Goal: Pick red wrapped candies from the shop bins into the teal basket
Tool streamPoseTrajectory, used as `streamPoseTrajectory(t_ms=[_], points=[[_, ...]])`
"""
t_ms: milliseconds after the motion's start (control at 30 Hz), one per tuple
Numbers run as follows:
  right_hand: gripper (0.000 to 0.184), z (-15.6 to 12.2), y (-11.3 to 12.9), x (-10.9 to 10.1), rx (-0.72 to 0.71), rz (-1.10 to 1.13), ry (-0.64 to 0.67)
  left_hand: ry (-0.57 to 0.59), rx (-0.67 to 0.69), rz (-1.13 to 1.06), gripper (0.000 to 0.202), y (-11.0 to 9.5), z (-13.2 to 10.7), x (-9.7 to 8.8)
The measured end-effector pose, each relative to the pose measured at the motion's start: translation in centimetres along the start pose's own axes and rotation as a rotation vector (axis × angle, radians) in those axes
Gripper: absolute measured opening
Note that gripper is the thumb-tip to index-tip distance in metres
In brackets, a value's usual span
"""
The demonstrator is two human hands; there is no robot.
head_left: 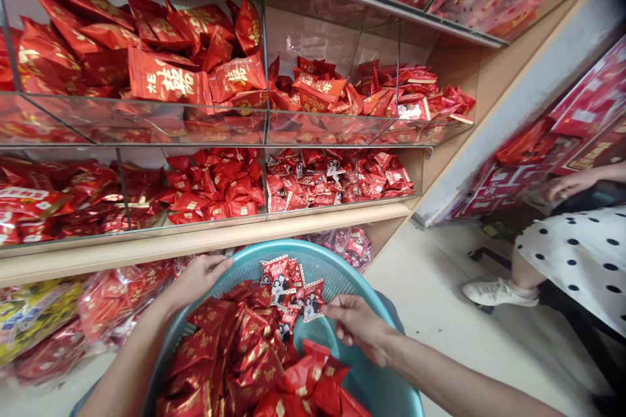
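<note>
By the right hand (359,326), in the lower middle of the frame, the edge of a small packet (313,303) is pinched, thumb and finger being brought together on it. This packet is glossy and red with a pale patterned border, and figures in black and white are printed on it; its lettering is too small to be read. It is held over a round blue-green plastic basket (376,378), beside similar small packets (280,283). The basket is made with a smooth rim and fine mesh holes. At the left, this rim is touched by the fingers of the left hand (198,280); whether they are closed around it cannot be told. At the bottom centre, larger red packets (215,339) of crinkled, shiny wrapping with gold motifs are heaped inside.

Across the upper frame, a pale wooden shelf (244,232) is divided by clear panels, and its compartments are filled with red packets. At the upper left, a gold double-happiness character can be read on a pillow-shaped packet (169,78). At the lower left, transparent plastic bags (122,296) are seen below the shelf. At the right edge, a dotted white skirt (577,260) is worn by another person.
</note>
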State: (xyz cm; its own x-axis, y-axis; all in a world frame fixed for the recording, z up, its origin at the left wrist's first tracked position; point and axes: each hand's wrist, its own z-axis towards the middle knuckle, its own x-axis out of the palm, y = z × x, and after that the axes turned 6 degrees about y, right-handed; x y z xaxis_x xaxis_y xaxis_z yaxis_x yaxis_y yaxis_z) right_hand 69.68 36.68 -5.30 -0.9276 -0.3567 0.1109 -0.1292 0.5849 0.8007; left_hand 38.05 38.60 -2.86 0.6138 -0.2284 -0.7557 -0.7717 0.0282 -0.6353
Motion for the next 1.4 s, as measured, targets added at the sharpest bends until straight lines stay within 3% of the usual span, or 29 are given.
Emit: streamPoseTrajectory(t_ms=[167, 333, 767, 900, 1133, 1400], points=[[0.023, 0.6, 0.0, 1.3, 0.087, 0.105, -0.047, 0.005, 0.001, 0.001, 0.048, 0.1, 0.0, -0.1], [0.012, 1.1, -0.8, 2.0, 0.231, 0.129, 0.004, 0.013, 0.008, 0.02, 0.048, 0.1, -0.1, -0.2], [0.017, 3.3, -0.7, 1.2, 0.202, -0.298, 0.103, -0.004, 0.011, 0.004, 0.047, -0.3, -0.1, -0.2], [0.007, 2.8, -0.5, 1.1, 0.238, -0.296, 0.108, 0.002, -0.003, 0.027, 0.049, -0.3, -0.1, -0.2], [0.039, 2.1, 0.7, 1.1, 0.246, -0.16, 0.092, 0.013, -0.001, 0.013, 0.05, 0.0, 0.1, -0.1], [0.041, 2.3, 1.4, 1.7, 0.17, -0.146, 0.215, 0.007, -0.007, 0.008, 0.049, -0.2, -0.1, -0.2]])
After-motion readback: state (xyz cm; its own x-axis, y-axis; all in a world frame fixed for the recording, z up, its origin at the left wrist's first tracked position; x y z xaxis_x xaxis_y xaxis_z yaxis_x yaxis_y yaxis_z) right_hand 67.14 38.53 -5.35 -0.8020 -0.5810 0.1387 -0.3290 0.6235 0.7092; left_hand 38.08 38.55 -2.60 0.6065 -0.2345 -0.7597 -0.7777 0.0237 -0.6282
